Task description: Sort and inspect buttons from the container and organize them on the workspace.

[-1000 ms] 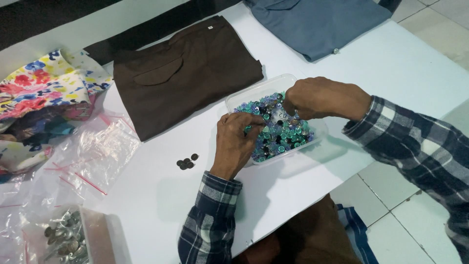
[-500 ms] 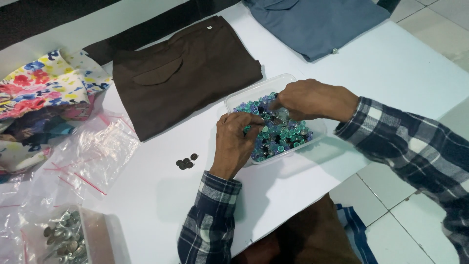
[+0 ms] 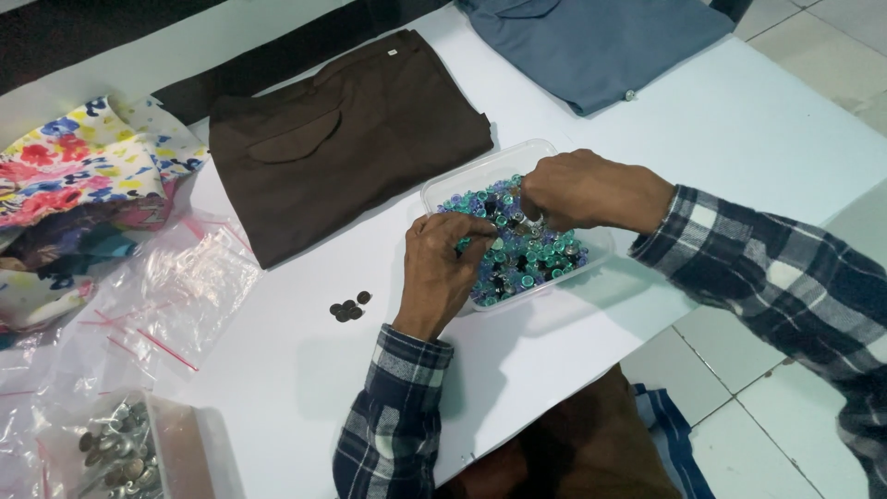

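Observation:
A clear plastic tub (image 3: 467,175) sits on the white table (image 3: 739,120), filled with several small teal, blue and dark buttons (image 3: 531,259). My left hand (image 3: 443,268) rests on the tub's near-left edge, fingertips curled into the buttons. My right hand (image 3: 582,189) reaches in from the right, fingers pinched down among the buttons near the tub's far side. Whether either hand holds a button is hidden by the fingers. A few dark buttons (image 3: 348,308) lie loose on the table left of my left hand.
A folded brown garment (image 3: 342,139) lies beyond the tub, a blue-grey one (image 3: 591,42) at the far right. Floral fabric (image 3: 74,185) and clear zip bags (image 3: 166,296) lie at left. A tub of metal fasteners (image 3: 115,453) stands at the near-left corner.
My right hand has slid a little left and further into the tub. My left hand has stayed at the tub's edge.

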